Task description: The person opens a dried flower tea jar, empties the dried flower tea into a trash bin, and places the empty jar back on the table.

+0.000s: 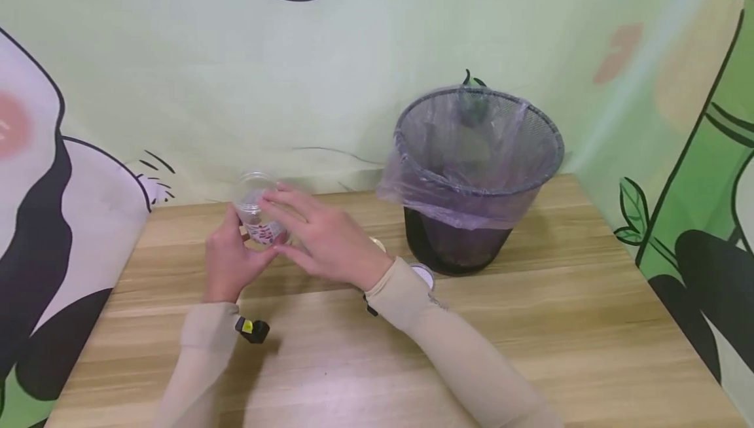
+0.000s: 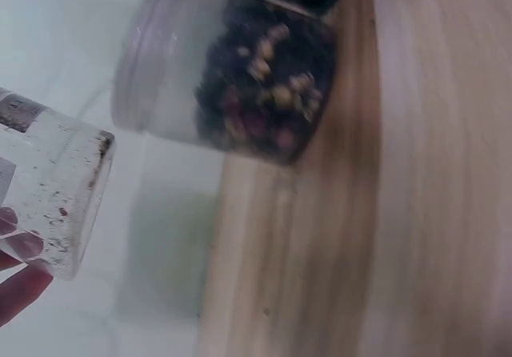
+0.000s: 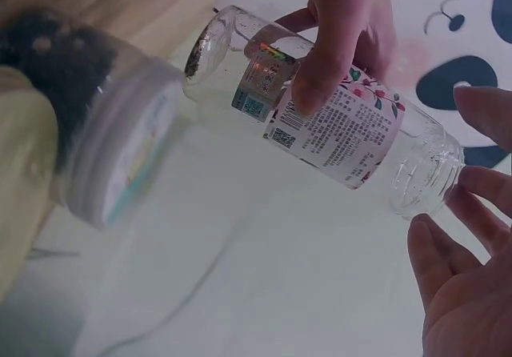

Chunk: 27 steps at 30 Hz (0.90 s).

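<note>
Your left grip (image 1: 231, 259) clamped round a clear labelled jar (image 1: 261, 230), left of the mesh bin (image 1: 427, 241); your right grip (image 1: 330, 235), fingers spread, touched the jar's mouth. The bin stood on the surface (image 1: 589, 323).

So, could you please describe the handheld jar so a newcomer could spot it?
On the wooden table, find the black bin with purple liner. Left of it, the left hand holds a clear jar with flowered label. Unlike the darkly filled jar nearby, its visible inside shows only specks.
</note>
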Each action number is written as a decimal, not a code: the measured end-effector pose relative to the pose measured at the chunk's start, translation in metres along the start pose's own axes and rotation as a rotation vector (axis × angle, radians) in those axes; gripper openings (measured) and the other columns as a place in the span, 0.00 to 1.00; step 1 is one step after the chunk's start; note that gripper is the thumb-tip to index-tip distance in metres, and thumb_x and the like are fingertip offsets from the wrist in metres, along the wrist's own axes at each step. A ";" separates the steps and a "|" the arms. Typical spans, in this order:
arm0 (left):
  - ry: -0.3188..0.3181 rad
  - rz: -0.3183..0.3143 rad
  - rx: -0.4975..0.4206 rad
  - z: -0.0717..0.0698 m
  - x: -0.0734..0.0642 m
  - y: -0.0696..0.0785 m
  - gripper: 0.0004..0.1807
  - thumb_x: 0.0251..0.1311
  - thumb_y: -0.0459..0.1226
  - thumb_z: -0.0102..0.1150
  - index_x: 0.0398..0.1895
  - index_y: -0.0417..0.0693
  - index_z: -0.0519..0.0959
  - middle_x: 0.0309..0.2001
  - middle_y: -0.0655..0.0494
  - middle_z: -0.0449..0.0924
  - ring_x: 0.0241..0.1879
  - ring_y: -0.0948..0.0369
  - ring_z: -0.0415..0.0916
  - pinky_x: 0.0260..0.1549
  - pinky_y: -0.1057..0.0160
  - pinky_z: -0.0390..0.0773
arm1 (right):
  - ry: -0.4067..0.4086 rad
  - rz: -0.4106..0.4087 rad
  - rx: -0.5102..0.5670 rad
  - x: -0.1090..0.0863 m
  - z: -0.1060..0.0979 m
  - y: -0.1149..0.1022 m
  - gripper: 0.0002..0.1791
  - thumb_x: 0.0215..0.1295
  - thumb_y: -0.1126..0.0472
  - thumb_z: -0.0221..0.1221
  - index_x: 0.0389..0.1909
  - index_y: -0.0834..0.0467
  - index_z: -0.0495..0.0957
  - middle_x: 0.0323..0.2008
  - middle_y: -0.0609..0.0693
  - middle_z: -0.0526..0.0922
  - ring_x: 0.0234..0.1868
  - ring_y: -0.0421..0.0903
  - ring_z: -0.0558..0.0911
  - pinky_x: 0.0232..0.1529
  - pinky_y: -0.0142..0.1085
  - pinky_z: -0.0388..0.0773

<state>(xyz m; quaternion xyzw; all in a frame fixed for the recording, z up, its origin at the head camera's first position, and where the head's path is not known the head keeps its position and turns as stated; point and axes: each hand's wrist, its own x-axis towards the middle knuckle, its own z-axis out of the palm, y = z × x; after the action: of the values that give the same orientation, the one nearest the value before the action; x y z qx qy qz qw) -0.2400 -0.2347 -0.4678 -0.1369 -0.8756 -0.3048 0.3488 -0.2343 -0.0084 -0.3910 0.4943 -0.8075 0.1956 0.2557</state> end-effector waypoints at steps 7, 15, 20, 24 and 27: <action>-0.087 -0.109 -0.028 0.001 -0.011 -0.017 0.52 0.43 0.41 0.84 0.72 0.40 0.66 0.49 0.32 0.85 0.39 0.36 0.86 0.33 0.43 0.89 | -0.101 0.011 0.011 0.003 0.021 -0.003 0.35 0.71 0.50 0.64 0.76 0.55 0.68 0.74 0.52 0.70 0.79 0.50 0.65 0.54 0.33 0.85; -0.148 -0.185 -0.034 0.003 -0.026 -0.027 0.53 0.45 0.39 0.84 0.75 0.41 0.63 0.47 0.30 0.85 0.39 0.36 0.86 0.34 0.44 0.89 | -0.172 0.032 0.063 0.002 0.036 -0.001 0.38 0.71 0.50 0.65 0.77 0.56 0.64 0.76 0.52 0.67 0.78 0.50 0.67 0.72 0.34 0.71; -0.191 -0.229 -0.013 0.006 -0.033 -0.030 0.53 0.46 0.40 0.83 0.74 0.41 0.62 0.49 0.31 0.84 0.38 0.39 0.85 0.34 0.44 0.88 | -0.214 0.043 0.046 0.002 0.044 -0.001 0.39 0.71 0.50 0.65 0.78 0.55 0.63 0.76 0.52 0.66 0.78 0.49 0.65 0.73 0.33 0.70; -0.217 -0.259 -0.018 0.008 -0.039 -0.034 0.48 0.47 0.39 0.82 0.70 0.39 0.66 0.53 0.31 0.83 0.45 0.38 0.84 0.42 0.39 0.86 | -0.245 0.052 0.032 0.001 0.048 -0.002 0.40 0.71 0.50 0.65 0.79 0.55 0.62 0.76 0.50 0.66 0.78 0.48 0.66 0.70 0.31 0.73; -0.218 -0.253 -0.006 0.012 -0.042 -0.040 0.47 0.46 0.38 0.82 0.69 0.39 0.66 0.53 0.31 0.83 0.47 0.35 0.83 0.46 0.36 0.84 | -0.269 0.060 0.016 0.001 0.051 -0.003 0.40 0.71 0.49 0.65 0.79 0.54 0.62 0.77 0.49 0.66 0.78 0.47 0.66 0.69 0.30 0.74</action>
<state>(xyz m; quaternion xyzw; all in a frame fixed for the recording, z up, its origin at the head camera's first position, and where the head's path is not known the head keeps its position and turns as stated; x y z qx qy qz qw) -0.2338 -0.2596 -0.5213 -0.0587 -0.9176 -0.3322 0.2102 -0.2434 -0.0390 -0.4304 0.4936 -0.8473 0.1417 0.1351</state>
